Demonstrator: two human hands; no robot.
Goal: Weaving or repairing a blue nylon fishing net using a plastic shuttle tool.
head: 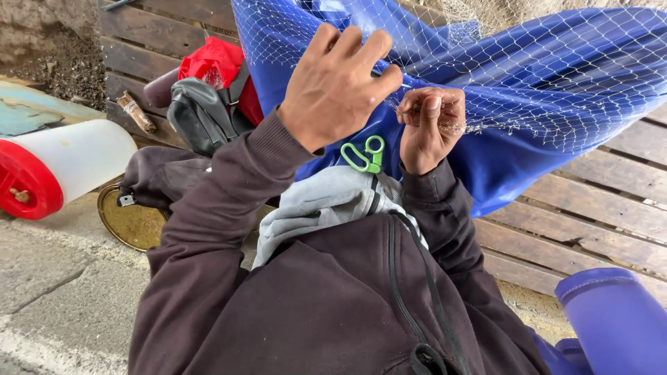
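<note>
Nearest to the camera is the person's dark brown zipped jacket (326, 305), with a grey cloth (316, 201) lying on the chest above it. A pair of scissors with green handles (365, 155) rests on the grey cloth, just under the hands.

The left hand (337, 87) is raised with its back to the camera, the fingers bent and close together; it pinches a thin thread of the white net (542, 76), though the fingertips are partly hidden. The right hand (432, 125) is just beside it, curled narrow, and grips a bunched bit of the same net between thumb and fingers. The net lies spread over a blue sheet (500, 160), which hangs in front of the person and covers part of a wooden pallet floor (597, 208).

At the lower right there is a blue rounded container (615, 319). On the left, on the concrete ground, lies a white drum with a red end (55, 170), on its side. Near it is a round brass-coloured lid (132, 222). Further back, a grey and black bag (201, 114) leans on a red bag (215, 62), against wooden planks.
</note>
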